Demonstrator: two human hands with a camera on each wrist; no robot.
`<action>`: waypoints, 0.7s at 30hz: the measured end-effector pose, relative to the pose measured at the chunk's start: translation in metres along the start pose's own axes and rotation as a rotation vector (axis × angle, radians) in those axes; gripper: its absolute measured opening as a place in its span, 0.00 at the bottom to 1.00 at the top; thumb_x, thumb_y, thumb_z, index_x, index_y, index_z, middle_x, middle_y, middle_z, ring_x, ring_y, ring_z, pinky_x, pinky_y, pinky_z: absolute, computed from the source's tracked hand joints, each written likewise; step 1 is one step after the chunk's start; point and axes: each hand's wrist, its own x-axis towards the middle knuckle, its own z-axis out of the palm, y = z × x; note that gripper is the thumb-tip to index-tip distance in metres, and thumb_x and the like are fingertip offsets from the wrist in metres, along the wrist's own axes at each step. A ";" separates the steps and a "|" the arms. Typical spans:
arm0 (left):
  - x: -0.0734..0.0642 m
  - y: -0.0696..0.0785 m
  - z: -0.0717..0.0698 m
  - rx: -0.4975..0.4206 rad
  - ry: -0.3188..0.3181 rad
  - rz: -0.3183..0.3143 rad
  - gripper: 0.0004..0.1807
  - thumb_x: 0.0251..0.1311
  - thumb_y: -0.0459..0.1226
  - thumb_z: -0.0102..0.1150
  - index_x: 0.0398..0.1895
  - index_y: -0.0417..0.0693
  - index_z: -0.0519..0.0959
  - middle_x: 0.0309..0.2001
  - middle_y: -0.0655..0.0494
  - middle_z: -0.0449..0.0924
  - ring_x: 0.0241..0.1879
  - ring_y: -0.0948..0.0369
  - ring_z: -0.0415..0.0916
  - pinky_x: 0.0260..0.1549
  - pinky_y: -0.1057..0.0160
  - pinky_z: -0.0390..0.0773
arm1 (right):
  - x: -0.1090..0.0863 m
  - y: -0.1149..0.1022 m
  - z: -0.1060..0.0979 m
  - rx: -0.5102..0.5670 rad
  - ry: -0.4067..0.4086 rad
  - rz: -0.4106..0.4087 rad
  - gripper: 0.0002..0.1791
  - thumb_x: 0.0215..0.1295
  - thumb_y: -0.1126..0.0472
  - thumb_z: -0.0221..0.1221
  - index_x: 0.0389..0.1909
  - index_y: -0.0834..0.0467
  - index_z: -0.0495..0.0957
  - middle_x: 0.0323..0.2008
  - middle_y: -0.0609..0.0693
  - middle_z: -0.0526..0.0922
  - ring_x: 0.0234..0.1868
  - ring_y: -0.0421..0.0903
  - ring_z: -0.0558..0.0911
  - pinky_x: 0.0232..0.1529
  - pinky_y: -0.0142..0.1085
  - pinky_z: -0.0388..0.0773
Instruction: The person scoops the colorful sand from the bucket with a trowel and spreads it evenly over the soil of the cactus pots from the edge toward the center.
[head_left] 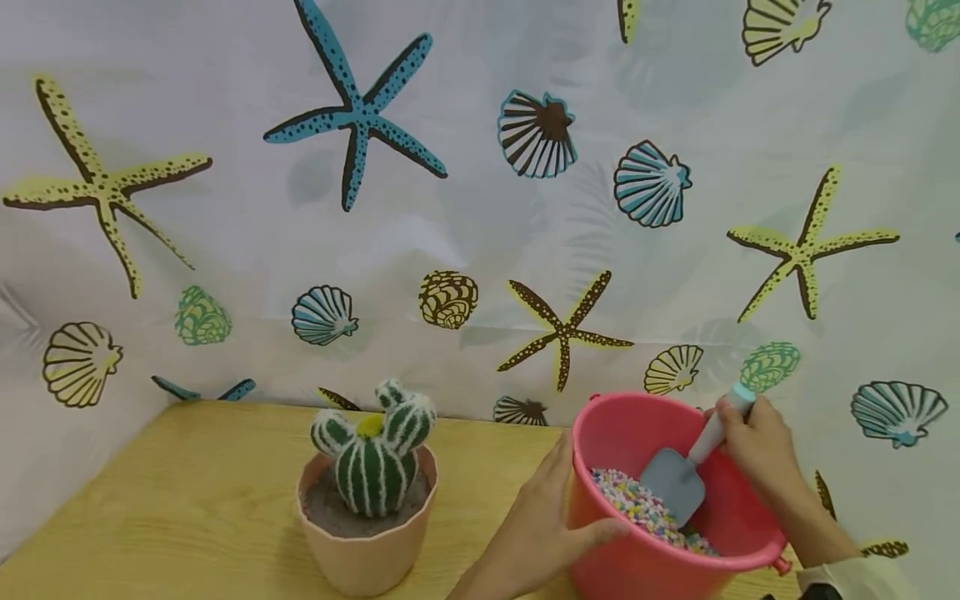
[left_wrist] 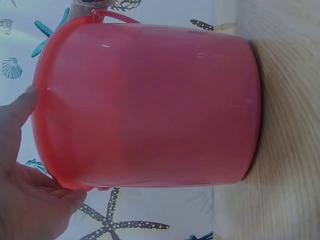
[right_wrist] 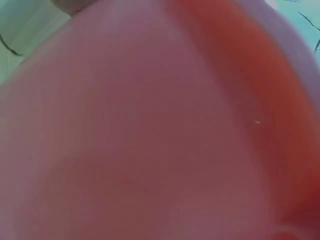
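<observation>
1. Nearest, the left hand [head_left: 528,529] spreads against a round, deep-pink plastic bucket [head_left: 626,571], thumb apart from the fingers at the rim; the head view hides its fingertips behind the bucket's left side and cuts off its wrist.
2. The bucket's base falls below the head view, but the left wrist view shows it standing on the pale, wood-grained surface [head_left: 187,500]. In the right wrist view, blurred pink plastic fills nearly everything, so the right hand's grip cannot be told there.
3. At the lower right, a pale sleeve [head_left: 855,579] is cut off beside a dark scrap too cropped to identify.
4. Inside the bucket, small multicoloured pellets [head_left: 637,507] lie toward the near left, their depth hidden.
5. The right hand [head_left: 759,442] has its fingers curled round the pale handle of a grey-bladed scoop [head_left: 678,483] with a light-blue end; the blade slants down, its tip meeting the pellets.
6. Left of the bucket stands a peach faceted pot [head_left: 367,554] holding a green-and-white, fuzzy cactus [head_left: 375,475].
7. Behind hangs white cloth [head_left: 465,225] printed with starfish and shells, cropped at the frame edges.
</observation>
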 end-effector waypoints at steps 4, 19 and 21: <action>0.002 0.001 0.000 -0.036 -0.003 -0.022 0.58 0.48 0.63 0.63 0.77 0.56 0.43 0.75 0.55 0.49 0.73 0.47 0.50 0.60 0.41 0.68 | 0.002 -0.001 0.002 0.054 0.007 0.026 0.23 0.76 0.57 0.40 0.54 0.76 0.64 0.51 0.72 0.77 0.40 0.50 0.81 0.33 0.29 0.79; 0.002 0.001 0.002 -0.028 -0.005 0.001 0.57 0.50 0.63 0.62 0.77 0.54 0.43 0.75 0.57 0.48 0.73 0.49 0.51 0.61 0.42 0.67 | 0.001 -0.003 0.004 0.282 -0.054 0.116 0.26 0.76 0.56 0.37 0.56 0.78 0.60 0.49 0.70 0.77 0.34 0.32 0.78 0.34 0.32 0.82; 0.002 0.001 0.001 -0.017 -0.003 0.001 0.57 0.50 0.63 0.62 0.77 0.53 0.43 0.76 0.57 0.48 0.73 0.49 0.50 0.61 0.42 0.66 | 0.002 -0.002 0.004 0.320 -0.084 0.119 0.25 0.77 0.57 0.37 0.56 0.79 0.59 0.44 0.66 0.80 0.33 0.31 0.78 0.34 0.33 0.83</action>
